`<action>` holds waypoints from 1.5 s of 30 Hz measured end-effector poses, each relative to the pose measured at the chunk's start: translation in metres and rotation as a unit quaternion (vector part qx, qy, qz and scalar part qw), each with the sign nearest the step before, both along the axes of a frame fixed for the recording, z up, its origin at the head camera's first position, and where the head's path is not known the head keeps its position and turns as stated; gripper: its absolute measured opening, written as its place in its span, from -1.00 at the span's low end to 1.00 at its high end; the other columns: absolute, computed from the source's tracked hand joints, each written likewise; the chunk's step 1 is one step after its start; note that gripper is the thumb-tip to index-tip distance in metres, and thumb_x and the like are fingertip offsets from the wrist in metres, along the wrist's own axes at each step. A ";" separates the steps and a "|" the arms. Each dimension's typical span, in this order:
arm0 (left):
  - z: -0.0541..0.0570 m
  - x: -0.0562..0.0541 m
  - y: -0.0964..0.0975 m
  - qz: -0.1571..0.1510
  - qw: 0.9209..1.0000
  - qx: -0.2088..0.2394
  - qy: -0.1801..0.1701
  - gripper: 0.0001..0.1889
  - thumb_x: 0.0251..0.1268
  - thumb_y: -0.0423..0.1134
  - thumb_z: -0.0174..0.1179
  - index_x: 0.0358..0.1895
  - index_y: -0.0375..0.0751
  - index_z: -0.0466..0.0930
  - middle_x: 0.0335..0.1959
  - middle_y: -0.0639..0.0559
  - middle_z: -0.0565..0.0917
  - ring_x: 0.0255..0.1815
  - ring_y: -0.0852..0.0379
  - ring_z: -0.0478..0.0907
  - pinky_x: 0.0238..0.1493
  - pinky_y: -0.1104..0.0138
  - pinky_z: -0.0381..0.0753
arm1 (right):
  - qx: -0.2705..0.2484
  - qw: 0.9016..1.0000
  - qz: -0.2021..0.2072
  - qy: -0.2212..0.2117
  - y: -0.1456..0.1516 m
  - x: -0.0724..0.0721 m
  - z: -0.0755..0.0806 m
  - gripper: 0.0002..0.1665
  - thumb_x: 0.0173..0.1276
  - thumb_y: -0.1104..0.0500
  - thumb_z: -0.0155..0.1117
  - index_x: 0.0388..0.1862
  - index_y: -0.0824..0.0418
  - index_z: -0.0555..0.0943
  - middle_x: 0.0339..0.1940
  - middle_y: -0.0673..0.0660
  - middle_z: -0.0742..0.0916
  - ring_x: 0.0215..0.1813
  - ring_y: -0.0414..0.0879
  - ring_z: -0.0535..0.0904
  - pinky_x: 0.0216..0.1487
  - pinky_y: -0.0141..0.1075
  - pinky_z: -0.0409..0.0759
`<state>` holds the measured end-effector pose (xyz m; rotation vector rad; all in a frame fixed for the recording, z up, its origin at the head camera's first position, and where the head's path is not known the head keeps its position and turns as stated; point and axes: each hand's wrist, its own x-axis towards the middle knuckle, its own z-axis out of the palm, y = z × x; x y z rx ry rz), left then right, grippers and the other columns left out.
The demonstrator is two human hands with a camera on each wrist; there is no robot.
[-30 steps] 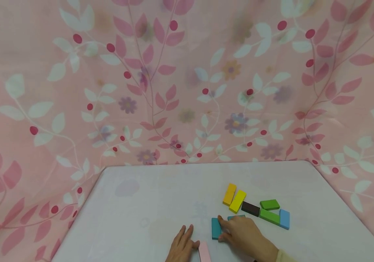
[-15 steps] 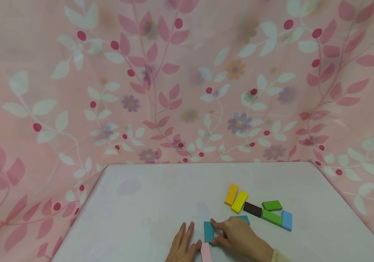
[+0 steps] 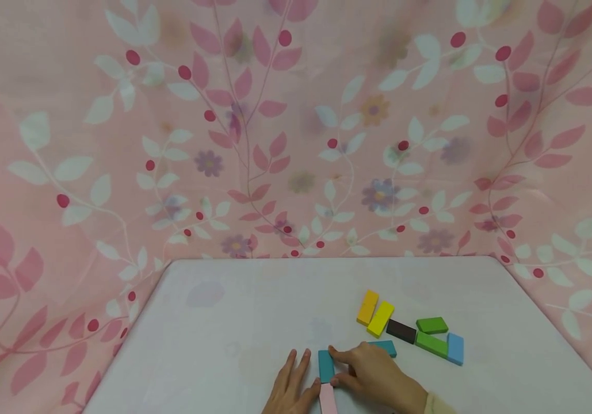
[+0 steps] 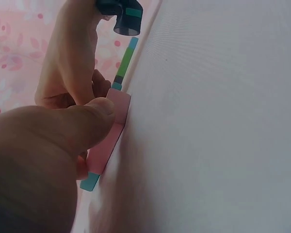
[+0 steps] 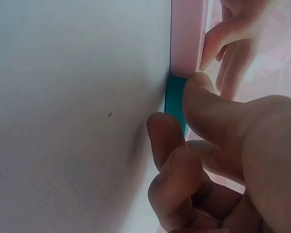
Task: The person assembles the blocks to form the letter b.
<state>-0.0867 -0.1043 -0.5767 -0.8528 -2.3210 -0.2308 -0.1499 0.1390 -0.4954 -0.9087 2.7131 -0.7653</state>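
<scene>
Pinching the teal block [image 3: 325,366] b/w thumb & index: R hand [image 3: 375,374], rest of its fingers curled, per R wrist cam. Teal block lies on the white table [image 3: 244,310], its near end up against the pink block [image 3: 328,398], approx. in line w/ it; pink one runs off the bottom of head view. L hand [image 3: 290,388] is loose, fingers out straight & spread, thumb touching the pink block's L side. 2nd teal block [image 3: 384,348] sits just beyond R hand, partly hidden by it. Farther back, to the R: orange block [image 3: 367,306] beside yellow block [image 3: 381,319], then dark block [image 3: 401,331], front green block [image 3: 432,344] & blue block [image 3: 455,349], w/ rear green block [image 3: 432,325] just behind. Pink floral cloth [image 3: 296,144] hangs behind table.
</scene>
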 end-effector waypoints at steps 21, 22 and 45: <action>-0.004 -0.004 0.004 0.000 0.998 -0.043 0.047 -0.31 0.46 0.53 -0.05 -0.04 0.09 0.86 0.44 -0.09 0.57 0.34 -0.31 0.51 -0.04 0.10 0.80 | -0.017 1.000 0.001 0.006 -0.004 -0.007 -0.003 -0.46 0.38 -0.05 0.50 0.22 0.24 0.77 -0.75 -0.26 0.37 -0.69 -0.41 0.19 -0.62 -0.49 0.11; -0.004 -0.004 0.003 0.000 0.998 -0.045 0.054 -0.31 0.47 0.53 -0.06 -0.04 0.10 0.86 0.43 -0.09 0.58 0.34 -0.30 0.51 -0.04 0.11 0.80 | -0.018 1.000 0.002 0.009 -0.005 -0.007 -0.003 -0.46 0.37 -0.05 0.50 0.20 0.24 0.78 -0.75 -0.26 0.39 -0.68 -0.42 0.19 -0.62 -0.49 0.12; -0.002 -0.003 0.002 0.014 0.997 -0.068 0.034 -0.32 0.47 0.53 -0.06 0.02 0.10 0.82 0.45 0.00 0.58 0.42 -0.19 0.44 0.01 0.09 0.78 | 0.000 1.000 -0.001 0.017 -0.009 -0.004 -0.003 -0.41 0.43 -0.15 0.45 0.26 0.20 0.75 -0.75 -0.28 0.41 -0.68 -0.42 0.30 -0.64 -0.49 0.19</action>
